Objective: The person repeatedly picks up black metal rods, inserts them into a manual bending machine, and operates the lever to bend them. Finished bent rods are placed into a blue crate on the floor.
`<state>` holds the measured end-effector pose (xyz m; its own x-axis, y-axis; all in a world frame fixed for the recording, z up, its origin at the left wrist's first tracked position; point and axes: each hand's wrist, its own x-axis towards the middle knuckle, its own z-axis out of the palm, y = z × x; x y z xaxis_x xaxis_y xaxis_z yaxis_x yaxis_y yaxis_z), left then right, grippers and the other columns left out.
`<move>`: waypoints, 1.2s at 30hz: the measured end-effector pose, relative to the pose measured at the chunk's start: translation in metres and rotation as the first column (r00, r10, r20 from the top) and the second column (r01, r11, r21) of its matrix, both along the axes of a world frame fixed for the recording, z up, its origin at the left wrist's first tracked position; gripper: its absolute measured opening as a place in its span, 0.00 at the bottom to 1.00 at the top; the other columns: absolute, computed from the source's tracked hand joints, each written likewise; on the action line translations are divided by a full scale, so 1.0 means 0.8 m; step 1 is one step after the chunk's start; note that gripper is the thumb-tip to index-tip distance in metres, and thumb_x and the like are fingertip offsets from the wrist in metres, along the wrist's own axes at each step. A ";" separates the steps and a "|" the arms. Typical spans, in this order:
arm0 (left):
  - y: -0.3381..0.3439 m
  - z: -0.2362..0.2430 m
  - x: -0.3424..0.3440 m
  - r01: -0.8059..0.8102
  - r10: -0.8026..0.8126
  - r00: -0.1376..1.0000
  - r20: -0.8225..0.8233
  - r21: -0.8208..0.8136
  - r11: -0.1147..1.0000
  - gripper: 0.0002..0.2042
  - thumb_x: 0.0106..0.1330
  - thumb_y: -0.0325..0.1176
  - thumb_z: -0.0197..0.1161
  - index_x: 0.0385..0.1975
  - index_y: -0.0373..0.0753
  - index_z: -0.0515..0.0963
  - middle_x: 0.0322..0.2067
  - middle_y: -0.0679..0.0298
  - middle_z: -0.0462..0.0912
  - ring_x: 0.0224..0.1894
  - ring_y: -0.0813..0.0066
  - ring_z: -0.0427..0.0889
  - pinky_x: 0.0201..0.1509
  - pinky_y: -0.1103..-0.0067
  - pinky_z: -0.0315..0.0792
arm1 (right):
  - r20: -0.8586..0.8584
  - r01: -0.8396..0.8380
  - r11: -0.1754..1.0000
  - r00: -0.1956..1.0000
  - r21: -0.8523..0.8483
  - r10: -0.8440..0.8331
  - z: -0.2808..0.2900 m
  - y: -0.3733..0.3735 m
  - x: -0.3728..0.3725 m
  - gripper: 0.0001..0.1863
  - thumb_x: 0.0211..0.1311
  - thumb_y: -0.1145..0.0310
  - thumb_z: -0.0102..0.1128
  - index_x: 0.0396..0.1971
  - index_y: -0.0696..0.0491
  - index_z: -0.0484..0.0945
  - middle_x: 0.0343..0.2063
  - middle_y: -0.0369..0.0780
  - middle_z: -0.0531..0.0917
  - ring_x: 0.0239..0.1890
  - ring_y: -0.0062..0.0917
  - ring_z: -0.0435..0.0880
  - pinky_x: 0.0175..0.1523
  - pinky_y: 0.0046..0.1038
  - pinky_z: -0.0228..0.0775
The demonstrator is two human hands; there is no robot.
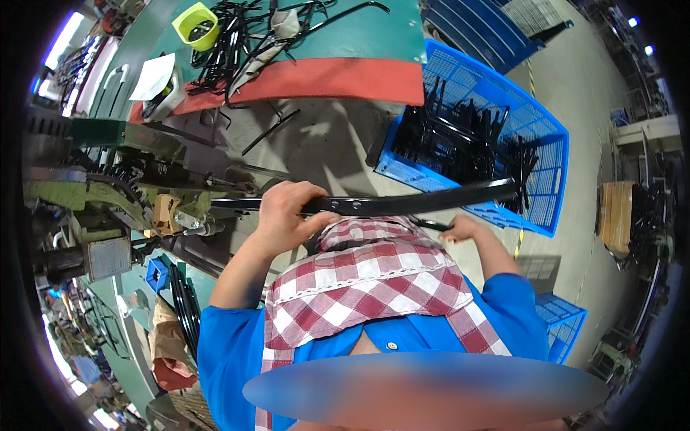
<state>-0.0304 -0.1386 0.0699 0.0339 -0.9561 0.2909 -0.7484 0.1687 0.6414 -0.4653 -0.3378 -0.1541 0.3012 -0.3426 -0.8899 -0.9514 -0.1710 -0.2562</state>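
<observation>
My left hand (287,215) is closed around a long black metal bar (424,199) with small holes, held level across my checked apron; its left end reaches toward a green machine (100,190) with a metal fixture. My right hand (460,230), lower and to the right, is closed on the end of another dark bar or tube (430,223), partly hidden behind the long bar. A blue plastic crate (550,172) full of black metal parts stands just beyond, at the right.
Ahead, a green table (374,36) with a red front edge holds black bent parts, a yellow-green container (195,27) and a white bin. Another blue crate (564,323) is behind me at right. A side bench (122,323) at lower left holds black bars.
</observation>
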 end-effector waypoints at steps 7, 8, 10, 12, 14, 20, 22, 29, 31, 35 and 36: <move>-0.015 0.048 -0.018 0.084 -0.004 0.973 0.232 -0.333 0.939 0.23 0.49 0.49 0.70 0.37 0.38 0.78 0.29 0.62 0.79 0.34 0.63 0.80 0.43 0.69 0.73 | 0.437 0.187 0.914 0.900 -0.360 -0.012 -0.010 0.065 0.029 0.26 0.48 0.47 0.68 0.40 0.53 0.83 0.38 0.48 0.83 0.41 0.37 0.81 0.47 0.33 0.70; -0.014 0.062 -0.027 0.076 0.032 0.964 0.264 -0.388 0.918 0.23 0.50 0.50 0.69 0.38 0.38 0.78 0.31 0.62 0.80 0.35 0.64 0.81 0.46 0.68 0.73 | 0.407 0.161 0.904 0.913 -0.395 0.016 -0.031 0.059 0.024 0.28 0.48 0.46 0.68 0.44 0.52 0.82 0.46 0.48 0.80 0.49 0.38 0.77 0.54 0.32 0.65; -0.018 0.077 -0.038 0.056 0.088 0.956 0.279 -0.470 0.881 0.24 0.56 0.50 0.65 0.46 0.40 0.77 0.45 0.59 0.78 0.47 0.63 0.79 0.57 0.64 0.67 | 0.473 0.155 0.737 0.847 -0.658 0.245 -0.076 0.053 0.016 0.26 0.50 0.48 0.68 0.40 0.55 0.83 0.40 0.46 0.83 0.42 0.34 0.81 0.49 0.31 0.69; -0.018 0.081 -0.050 0.022 0.233 0.912 0.337 -0.606 0.795 0.24 0.59 0.48 0.63 0.53 0.43 0.74 0.54 0.54 0.73 0.56 0.58 0.73 0.60 0.62 0.63 | 0.352 0.289 0.913 0.918 -0.289 -0.179 -0.053 0.020 0.059 0.22 0.52 0.51 0.67 0.27 0.58 0.81 0.21 0.39 0.82 0.24 0.24 0.78 0.32 0.28 0.69; -0.015 0.078 -0.059 -0.054 0.228 0.955 0.188 -0.648 0.760 0.23 0.60 0.44 0.63 0.56 0.49 0.72 0.59 0.53 0.69 0.63 0.55 0.67 0.62 0.62 0.62 | 0.651 0.530 0.811 0.711 -0.249 -0.265 -0.018 0.017 0.115 0.17 0.52 0.58 0.67 0.16 0.56 0.76 0.11 0.32 0.72 0.15 0.15 0.66 0.21 0.24 0.56; 0.003 0.060 -0.037 -0.122 0.223 0.970 0.098 -0.599 0.792 0.28 0.49 0.33 0.70 0.54 0.45 0.73 0.61 0.49 0.64 0.63 0.49 0.65 0.61 0.61 0.63 | 0.825 0.718 0.695 0.417 -0.041 -0.382 0.036 -0.054 0.211 0.16 0.59 0.63 0.65 0.17 0.53 0.72 0.11 0.30 0.70 0.13 0.13 0.64 0.19 0.19 0.52; 0.012 0.053 -0.035 -0.139 0.193 0.980 0.045 -0.534 0.834 0.30 0.50 0.32 0.71 0.56 0.43 0.71 0.63 0.47 0.58 0.64 0.47 0.62 0.63 0.60 0.62 | 0.793 0.762 0.621 0.258 0.184 -0.551 0.058 -0.076 0.239 0.13 0.59 0.64 0.66 0.23 0.53 0.72 0.12 0.30 0.68 0.12 0.14 0.63 0.17 0.19 0.52; 0.089 0.012 0.006 -0.442 0.430 0.896 -0.112 -0.306 0.843 0.23 0.53 0.30 0.69 0.51 0.41 0.73 0.61 0.49 0.62 0.60 0.49 0.65 0.61 0.64 0.65 | 0.588 0.594 0.394 -0.170 0.701 -0.790 0.136 -0.120 0.278 0.13 0.65 0.59 0.58 0.24 0.48 0.70 0.13 0.27 0.62 0.15 0.14 0.60 0.22 0.20 0.54; 0.129 -0.021 0.021 -0.538 0.505 0.841 -0.195 -0.189 0.822 0.21 0.54 0.30 0.68 0.49 0.40 0.73 0.58 0.50 0.65 0.59 0.49 0.67 0.60 0.64 0.66 | 0.619 0.577 0.422 -0.194 0.700 -0.761 0.152 -0.114 0.299 0.14 0.65 0.58 0.58 0.23 0.48 0.69 0.12 0.27 0.57 0.15 0.15 0.56 0.22 0.20 0.51; 0.117 -0.065 0.003 -0.461 0.451 0.884 -0.126 -0.075 0.884 0.19 0.55 0.32 0.67 0.46 0.38 0.74 0.55 0.49 0.67 0.57 0.50 0.69 0.56 0.66 0.69 | 0.655 0.548 0.449 -0.263 0.706 -0.709 0.180 -0.155 0.310 0.17 0.67 0.56 0.56 0.20 0.46 0.67 0.11 0.26 0.53 0.14 0.14 0.52 0.22 0.21 0.47; 0.120 -0.069 0.007 -0.413 0.401 0.901 -0.165 -0.051 0.909 0.18 0.55 0.33 0.67 0.46 0.37 0.74 0.54 0.49 0.68 0.56 0.50 0.69 0.56 0.66 0.69 | 0.684 0.566 0.459 -0.283 0.685 -0.672 0.188 -0.149 0.329 0.18 0.67 0.56 0.55 0.19 0.45 0.66 0.11 0.26 0.53 0.14 0.15 0.51 0.22 0.21 0.46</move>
